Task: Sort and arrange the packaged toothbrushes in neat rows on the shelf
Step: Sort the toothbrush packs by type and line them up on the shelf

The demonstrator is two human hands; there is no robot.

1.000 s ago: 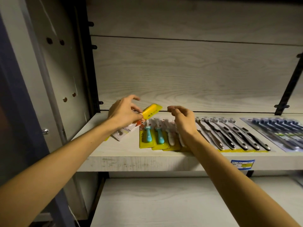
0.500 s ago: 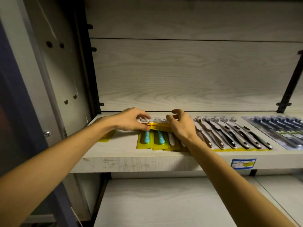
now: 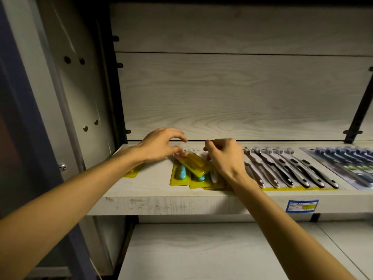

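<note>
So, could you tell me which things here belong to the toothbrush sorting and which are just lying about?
Part of the job:
- tilted yellow pack, lying across the yellow row
- grey-handled toothbrush row
- dark blue packs
- stray yellow pack
- shelf
- left hand, right hand

Just there:
- blue price label
- lower shelf

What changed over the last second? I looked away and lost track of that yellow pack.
The left hand brought the yellow pack down from the air onto the yellow row, where it lies crooked; its fingers have opened above it. The right hand stayed beside it. The dark-handled brushes and blue packs have not moved.
</note>
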